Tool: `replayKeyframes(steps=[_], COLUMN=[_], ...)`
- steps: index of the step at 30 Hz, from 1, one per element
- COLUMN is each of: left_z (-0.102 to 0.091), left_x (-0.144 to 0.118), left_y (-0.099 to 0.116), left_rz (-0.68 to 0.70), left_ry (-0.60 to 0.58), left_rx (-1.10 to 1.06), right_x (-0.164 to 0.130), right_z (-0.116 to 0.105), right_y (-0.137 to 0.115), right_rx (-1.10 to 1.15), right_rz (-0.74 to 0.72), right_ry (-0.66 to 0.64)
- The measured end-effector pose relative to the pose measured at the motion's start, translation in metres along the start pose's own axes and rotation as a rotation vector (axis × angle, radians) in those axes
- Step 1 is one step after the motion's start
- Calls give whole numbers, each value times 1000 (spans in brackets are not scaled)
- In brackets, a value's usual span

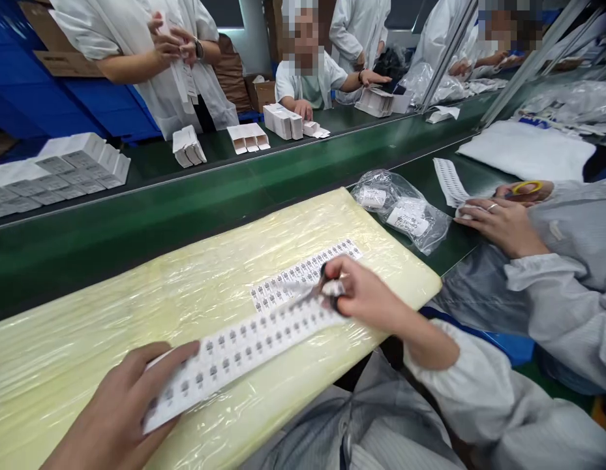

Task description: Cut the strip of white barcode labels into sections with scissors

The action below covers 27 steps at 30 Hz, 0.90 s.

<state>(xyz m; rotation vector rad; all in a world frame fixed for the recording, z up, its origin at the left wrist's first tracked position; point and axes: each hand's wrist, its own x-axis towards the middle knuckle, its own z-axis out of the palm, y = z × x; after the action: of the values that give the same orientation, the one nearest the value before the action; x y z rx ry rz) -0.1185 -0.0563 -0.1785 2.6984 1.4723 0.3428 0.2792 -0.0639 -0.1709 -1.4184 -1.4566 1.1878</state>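
Fingers (173, 367) of the left hand (109, 398) pinch a label strip (244, 346) (right hand (366, 292), angled inward, grips scissors (319, 287)).

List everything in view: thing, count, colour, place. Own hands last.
Scissors: 1, black-handled, right hand
Held label strip: 1, white, left hand
Flat label strip: 1, white, on wrapped pad
Wrapped pad: 1, pale yellow, foreground
Plastic bags: several, clear, right
Third label strip: 1, white, right
Ring handle: 1, yellow, by neighbour's hands
Sheet: 1, white, upper right
Long bench: 1, green, across middle
Small boxes: many, white, far side
Containers: several, blue, back left
Cartons: several, brown, back
Co-workers: at least five, pale-clothed, back and right
Left hand: 1, bare, lower left
Right hand: 1, bare, centre right
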Motion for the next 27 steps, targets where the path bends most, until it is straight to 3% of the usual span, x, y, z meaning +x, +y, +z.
replayKeyframes(steps=[4, 6, 9, 12, 17, 23, 27], left_z=[-2, -4, -4, 3, 13, -8, -15], left_x=[61, 91, 117, 120, 117, 127, 125], left_y=[34, 45, 52, 49, 44, 82, 102], left_rz=[161, 266, 305, 302, 260, 60, 28], left_ry=[-108, -176, -304, -372, -365, -729, -796], left_rx=[82, 101, 122, 126, 112, 145, 172], right_x=[35, 45, 46, 44, 55, 63, 48], right_z=[-48, -58, -58, -54, -50, -53, -72], right_y=[4, 13, 26, 34, 39, 36, 27], right_rx=[-247, -360, -433, -431, -318, -154, -202], right_rz=[49, 57, 76, 84, 86, 105, 99], right_ry=[285, 386, 441, 449, 436, 374, 461])
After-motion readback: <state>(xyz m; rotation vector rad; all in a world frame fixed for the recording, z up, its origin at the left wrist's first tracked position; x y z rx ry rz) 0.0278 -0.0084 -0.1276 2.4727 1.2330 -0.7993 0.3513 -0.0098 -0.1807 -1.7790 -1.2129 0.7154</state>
